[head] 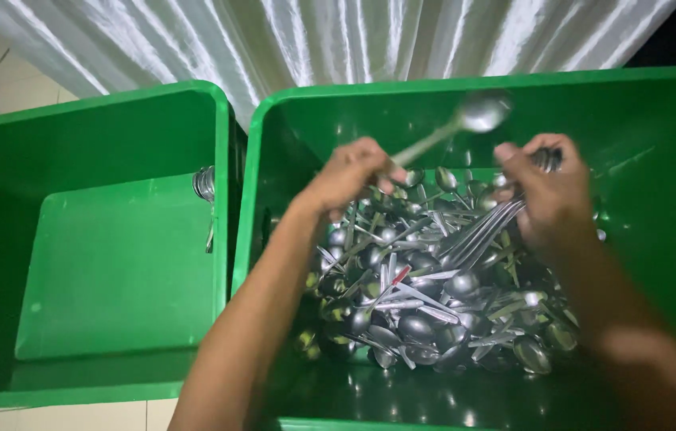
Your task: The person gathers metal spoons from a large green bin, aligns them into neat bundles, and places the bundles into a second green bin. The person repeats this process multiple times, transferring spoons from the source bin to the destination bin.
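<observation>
Spoons (426, 295) fill the floor of the right bin (402, 108), a deep green plastic tub taking up the right and centre of the frame, its glossy walls catching small points of light. The pile is a loose tangle of steel, bowls and handles lying in every direction, mostly toward the middle and lower right of the tub. The left hand (350, 175), at centre frame above the pile, pinches the handle of one spoon (478, 112), which slants up toward the upper right with its bowl raised clear of the heap, a little blurred. The right hand (549, 195), just right of it, is closed around a bundle (490, 227) of several pieces, their ends fanning down-left toward the pile and their other ends showing above the fist; whether all of these are spoons cannot be told. Both forearms reach in from the bottom edge. On the left stands a second green bin (114, 263) of the same kind, touching or nearly touching the first, with a single steel piece (205, 187) hanging at its right wall. Behind both, across the top of the frame, hangs a pale pleated curtain (274, 40). Light floor tiles (59, 417) show at the lower left, and the upper right corner is dark.
</observation>
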